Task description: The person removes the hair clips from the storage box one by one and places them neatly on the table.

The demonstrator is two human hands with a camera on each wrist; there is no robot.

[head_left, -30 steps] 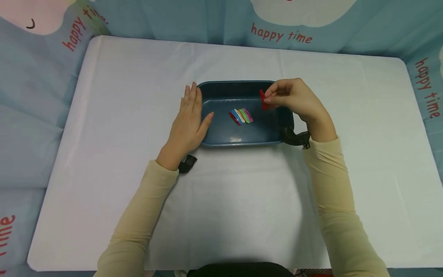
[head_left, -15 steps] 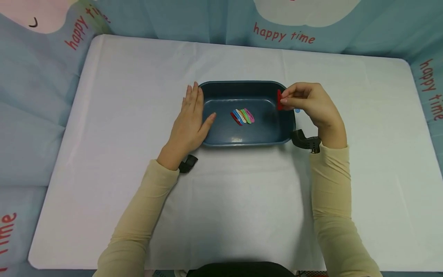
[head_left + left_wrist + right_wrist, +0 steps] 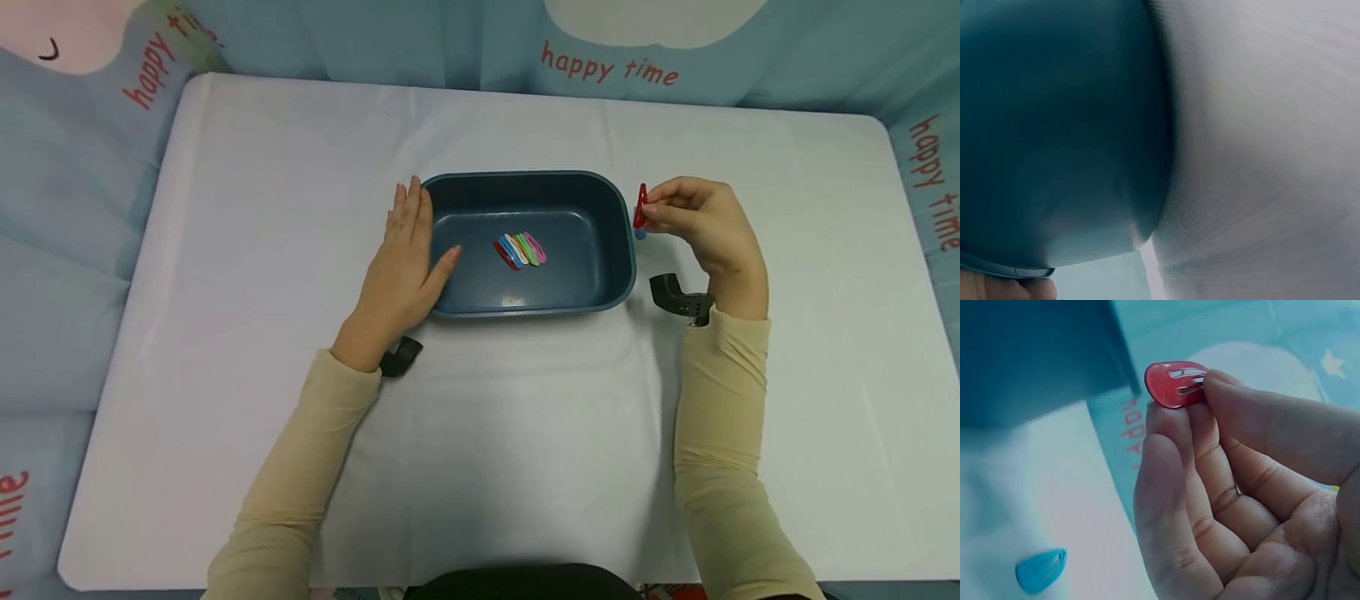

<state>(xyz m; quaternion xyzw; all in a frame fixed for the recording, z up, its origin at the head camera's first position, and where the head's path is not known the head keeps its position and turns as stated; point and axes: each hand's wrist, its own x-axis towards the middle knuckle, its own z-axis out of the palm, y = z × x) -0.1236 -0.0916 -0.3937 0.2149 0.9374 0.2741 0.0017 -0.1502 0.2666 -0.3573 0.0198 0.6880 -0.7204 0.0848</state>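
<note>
My right hand [image 3: 705, 223] pinches a red snap hair clip [image 3: 1172, 384] between thumb and fingers, just off the right end of a dark blue plastic tub [image 3: 570, 287]. Below the held clip, a blue hair clip [image 3: 1041, 572] lies on the white cloth beside the tub. Inside the tub, several hair clips [image 3: 521, 250] in red, blue, white, orange, green and pink lie slanted side by side. My left hand [image 3: 397, 267] rests along the tub's left end, fingers straight and thumb over the rim. In the left wrist view the tub's outer wall [image 3: 1066, 137] fills the left half, with fingertips [image 3: 1007, 289] at its rim.
A white cloth [image 3: 510, 442] covers the table under the tub. Light blue curtains [image 3: 360, 42] printed with red lettering hang behind the table and along its sides. A black wrist camera mount [image 3: 675, 296] juts from the right wrist and another [image 3: 401, 357] from the left.
My right hand has carried the red hair clip rightward, from over the tub to just outside its right end, uncovering the blue clip. My left hand has stayed at the tub's left end.
</note>
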